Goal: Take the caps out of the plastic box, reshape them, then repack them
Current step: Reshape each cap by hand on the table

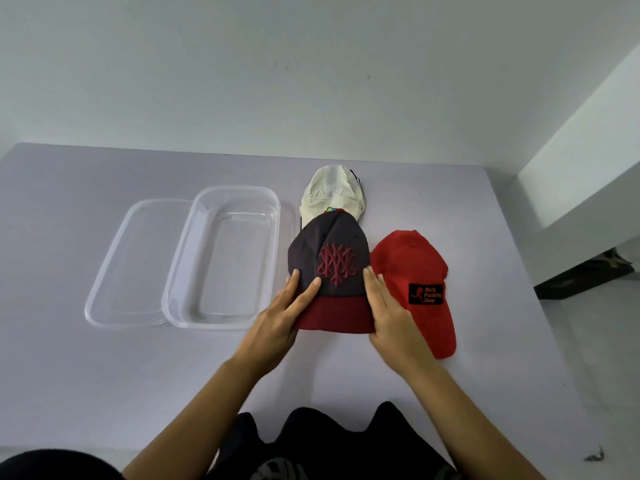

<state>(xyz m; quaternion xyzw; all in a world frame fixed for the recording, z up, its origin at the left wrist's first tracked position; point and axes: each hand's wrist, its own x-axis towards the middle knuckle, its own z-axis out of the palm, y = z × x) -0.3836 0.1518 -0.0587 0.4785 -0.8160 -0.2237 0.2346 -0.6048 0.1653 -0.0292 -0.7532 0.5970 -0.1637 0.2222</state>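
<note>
A dark grey cap (332, 251) with a maroon brim and a maroon embroidered emblem sits on the table in front of me. My left hand (287, 306) grips its left side, thumb on the crown front. My right hand (384, 306) holds its right side. A red cap (412, 261) with a black patch lies just to the right, partly under my right hand. A cream cap (332, 192) lies behind the dark cap. The clear plastic box (176, 271) stands to the left with nothing in it.
The box's clear lid (117, 265) lies flat to the left of the box, partly under it. The light table (104, 375) ends at a white wall at the back. Its right edge drops to the floor, where a dark object (585, 275) lies.
</note>
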